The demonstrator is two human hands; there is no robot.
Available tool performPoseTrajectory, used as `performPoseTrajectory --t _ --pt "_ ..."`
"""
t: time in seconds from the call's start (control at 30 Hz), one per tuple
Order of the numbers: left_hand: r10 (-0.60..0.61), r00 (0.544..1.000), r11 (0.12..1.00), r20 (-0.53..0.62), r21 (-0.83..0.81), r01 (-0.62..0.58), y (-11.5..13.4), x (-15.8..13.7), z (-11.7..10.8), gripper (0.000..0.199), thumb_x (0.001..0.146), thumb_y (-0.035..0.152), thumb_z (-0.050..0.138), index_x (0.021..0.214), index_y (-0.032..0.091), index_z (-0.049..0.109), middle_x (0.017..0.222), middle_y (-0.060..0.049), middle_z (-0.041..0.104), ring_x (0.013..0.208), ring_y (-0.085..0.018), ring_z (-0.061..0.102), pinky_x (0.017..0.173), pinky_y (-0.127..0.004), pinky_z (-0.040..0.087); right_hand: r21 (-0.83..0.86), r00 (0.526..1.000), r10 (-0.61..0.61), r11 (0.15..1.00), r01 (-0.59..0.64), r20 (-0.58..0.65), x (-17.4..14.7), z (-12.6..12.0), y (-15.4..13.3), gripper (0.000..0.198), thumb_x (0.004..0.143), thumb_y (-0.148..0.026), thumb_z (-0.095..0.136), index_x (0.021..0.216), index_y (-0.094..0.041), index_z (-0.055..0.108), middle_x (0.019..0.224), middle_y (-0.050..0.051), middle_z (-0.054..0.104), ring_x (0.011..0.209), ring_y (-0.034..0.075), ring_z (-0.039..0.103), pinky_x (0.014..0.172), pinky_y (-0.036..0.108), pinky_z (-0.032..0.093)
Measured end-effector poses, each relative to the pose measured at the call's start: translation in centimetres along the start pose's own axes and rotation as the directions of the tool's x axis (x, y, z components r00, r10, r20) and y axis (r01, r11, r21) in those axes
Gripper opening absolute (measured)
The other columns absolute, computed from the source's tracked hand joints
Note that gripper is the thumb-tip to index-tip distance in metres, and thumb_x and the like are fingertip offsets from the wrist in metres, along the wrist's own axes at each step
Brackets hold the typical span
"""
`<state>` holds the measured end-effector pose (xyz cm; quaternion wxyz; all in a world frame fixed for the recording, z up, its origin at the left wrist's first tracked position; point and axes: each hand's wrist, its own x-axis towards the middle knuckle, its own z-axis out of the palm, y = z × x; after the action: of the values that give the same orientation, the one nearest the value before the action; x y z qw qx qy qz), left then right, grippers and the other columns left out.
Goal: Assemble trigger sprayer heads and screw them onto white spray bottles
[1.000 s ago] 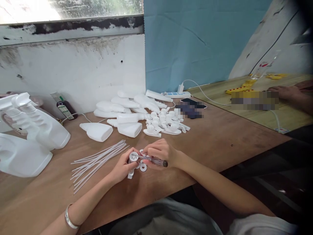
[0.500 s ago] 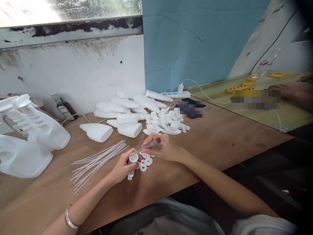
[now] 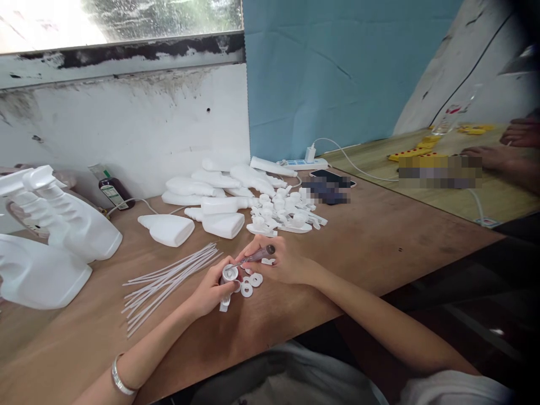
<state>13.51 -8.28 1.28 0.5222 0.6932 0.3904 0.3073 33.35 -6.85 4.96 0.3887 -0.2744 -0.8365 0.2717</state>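
Observation:
My left hand (image 3: 211, 289) grips a small white spray-pump head (image 3: 229, 277), its round opening facing up and its trigger end pointing down toward the table. My right hand (image 3: 282, 261) holds a small screwdriver (image 3: 255, 257) with a clear handle and dark cap, its tip poking into the pump head's opening. Three white ring washers (image 3: 251, 283) lie on the wooden table (image 3: 379, 242) just below my right hand.
A bundle of thin white tubes (image 3: 169, 278) lies left of my hands. White bottles (image 3: 202, 211) and loose pump parts (image 3: 284, 211) are heaped behind. Large spray bottles (image 3: 54, 230) stand far left. A power strip (image 3: 306, 163), a phone and another person's hands (image 3: 502, 152) are at right.
My right hand swung the screwdriver from lying flat across the pump head to angled up, tip in the opening. The washers came into view. The other person's second hand appeared.

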Motion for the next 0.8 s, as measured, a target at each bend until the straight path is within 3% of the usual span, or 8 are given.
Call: performPoseTrajectory --t 0.17,0.23,0.43,0.63,0.8 --pt "-0.002 1.000 0.997 -0.008 -0.077 0.001 -0.6 0.2 -0.1 0.014 0.074 0.024 0.055 0.077 0.018 0.043 0.068 0.004 0.042 0.063 -0.010 0.038 0.059 -0.022 0.032 -0.094 0.985 -0.167 0.982 0.162 -0.043 -0.1 1.4 0.4 0.012 0.082 -0.028 0.055 0.077 -0.019 0.048 0.078 0.002 0.068 0.054 0.009 0.057 0.051 0.021 0.043" --pt "-0.004 1.000 0.997 -0.005 -0.081 0.004 -0.6 0.2 0.0 0.014 0.074 0.024 0.054 0.077 0.018 0.042 0.069 0.004 0.041 0.063 -0.010 0.037 0.060 -0.022 0.032 -0.100 0.985 -0.163 0.982 0.158 -0.047 -0.1 1.5 0.4 0.012 0.082 -0.028 0.055 0.078 -0.019 0.048 0.079 0.003 0.068 0.053 0.009 0.056 0.050 0.022 0.042" --pt "0.010 0.999 1.000 0.032 -0.015 -0.009 0.6 0.2 0.4 0.012 0.069 0.020 0.054 0.071 0.016 0.043 0.068 0.003 0.041 0.064 -0.011 0.036 0.059 -0.023 0.029 0.091 0.990 0.138 0.986 -0.138 0.006 0.4 -0.3 0.2 0.017 0.081 -0.034 0.057 0.081 -0.018 0.049 0.068 0.000 0.063 0.056 0.010 0.055 0.048 0.021 0.040" --pt "-0.009 0.997 1.000 0.083 0.008 0.009 1.2 0.1 0.5 0.009 0.061 0.016 0.050 0.068 0.017 0.044 0.065 0.002 0.041 0.063 -0.011 0.035 0.057 -0.022 0.029 0.500 0.956 0.286 0.819 -0.282 0.070 0.8 -0.5 0.3 0.034 0.076 -0.035 0.062 0.092 -0.021 0.036 0.075 0.000 0.065 0.047 0.007 0.048 0.039 0.017 0.034" --pt "0.018 0.995 0.989 0.094 0.145 -0.031 1.1 0.1 0.3 0.008 0.056 0.013 0.047 0.063 0.017 0.043 0.066 0.000 0.044 0.066 -0.013 0.037 0.061 -0.024 0.032 0.469 0.927 0.373 0.826 -0.311 -0.042 0.6 0.1 0.3 0.039 0.078 -0.027 0.059 0.101 -0.023 0.028 0.070 -0.003 0.063 0.053 0.010 0.057 0.045 0.019 0.037"
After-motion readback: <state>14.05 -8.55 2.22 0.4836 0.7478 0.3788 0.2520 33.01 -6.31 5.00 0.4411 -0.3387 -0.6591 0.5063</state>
